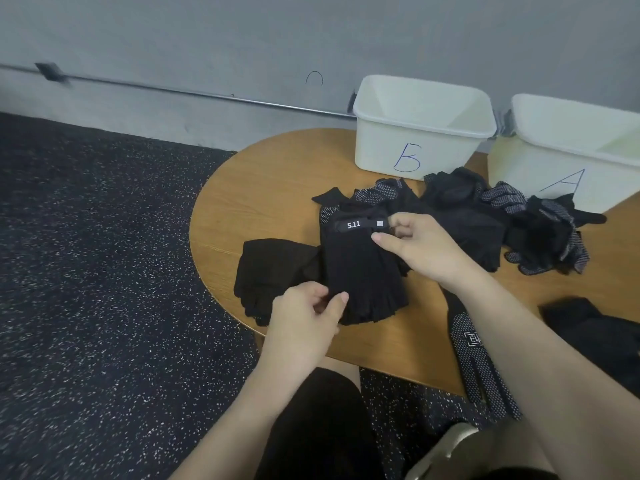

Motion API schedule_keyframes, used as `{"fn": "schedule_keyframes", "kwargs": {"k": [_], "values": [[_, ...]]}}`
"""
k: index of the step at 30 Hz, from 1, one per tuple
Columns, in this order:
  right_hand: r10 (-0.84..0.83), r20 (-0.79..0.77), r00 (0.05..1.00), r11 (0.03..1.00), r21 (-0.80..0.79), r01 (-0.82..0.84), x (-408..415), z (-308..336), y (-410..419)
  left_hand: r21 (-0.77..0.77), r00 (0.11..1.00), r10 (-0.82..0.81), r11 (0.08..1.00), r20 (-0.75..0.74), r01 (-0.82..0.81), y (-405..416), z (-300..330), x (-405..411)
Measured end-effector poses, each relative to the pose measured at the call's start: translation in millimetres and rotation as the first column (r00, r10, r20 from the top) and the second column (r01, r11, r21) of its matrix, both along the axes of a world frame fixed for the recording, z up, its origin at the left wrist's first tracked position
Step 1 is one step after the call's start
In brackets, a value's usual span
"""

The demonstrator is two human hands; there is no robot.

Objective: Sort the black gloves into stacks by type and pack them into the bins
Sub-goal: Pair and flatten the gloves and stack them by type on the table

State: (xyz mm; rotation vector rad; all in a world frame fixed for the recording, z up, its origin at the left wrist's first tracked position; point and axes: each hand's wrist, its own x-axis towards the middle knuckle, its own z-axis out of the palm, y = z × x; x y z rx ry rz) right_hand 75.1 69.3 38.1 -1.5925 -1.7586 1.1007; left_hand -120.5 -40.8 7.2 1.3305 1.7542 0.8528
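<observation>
Your right hand [412,242] pinches the strap end of the 5.11 glove [362,268]; your left hand [304,311] pinches its fingertip end. Its long axis runs from you toward bin B [420,129], which stands beyond the strap, nearer your right hand.

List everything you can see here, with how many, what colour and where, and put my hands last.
bin B: one, white, back of table, looks empty.
bin A: one, white, right of bin B.
5.11 glove stack: one, black, table centre, between both hands.
plain glove stack: one, black, left of it.
mixed glove pile: uncounted, black, some white-dotted, before the bins.
dotted glove: one, black with white dots, front table edge.
table: one, wood.
left hand: pinches stack's finger end.
right hand: pinches its strap.
</observation>
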Motion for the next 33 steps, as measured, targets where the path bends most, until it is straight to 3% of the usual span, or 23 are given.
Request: {"fn": "schedule_keyframes", "kwargs": {"k": [2, 6, 8, 11, 14, 16, 26, 33], "values": [[-0.011, -0.013, 1.000, 1.000, 0.005, 0.012, 0, -1, -1, 0.178, 0.958, 0.013, 0.983, -0.288, 0.040, -3, 8, -6], [-0.045, 0.006, 0.999, 0.998, 0.054, 0.045, 0, -5, -2, 0.446, 0.848, -0.090, 0.819, -0.523, 0.362, 13, 23, -9], [-0.054, -0.008, 0.999, 0.996, 0.072, 0.054, 0, -8, -3, 0.395, 0.721, -0.169, 0.742, -0.672, 0.542, 31, 24, -7], [-0.078, 0.089, 0.993, 0.984, 0.164, 0.063, -1, -13, -10, 0.186, 0.503, -0.234, 0.737, -0.832, 0.650, 55, 23, -7], [-0.109, 0.308, 0.945, 0.906, 0.421, -0.033, -2, -18, -23, 0.068, 0.410, -0.293, 0.739, -0.864, 0.670, 66, 16, -11], [-0.083, 0.411, 0.908, 0.845, 0.511, -0.154, -3, -22, -31, 0.024, 0.362, -0.308, 0.732, -0.880, 0.680, 69, 10, -12], [0.098, 0.511, 0.854, 0.927, 0.265, -0.265, 3, -68, -35, -0.204, 0.137, -0.377, 0.732, -0.916, 0.649, 83, -5, -4], [0.099, 0.539, 0.837, 0.930, 0.250, -0.271, 3, -81, -35, -0.251, 0.059, -0.358, 0.753, -0.932, 0.608, 81, -17, 0]]}}
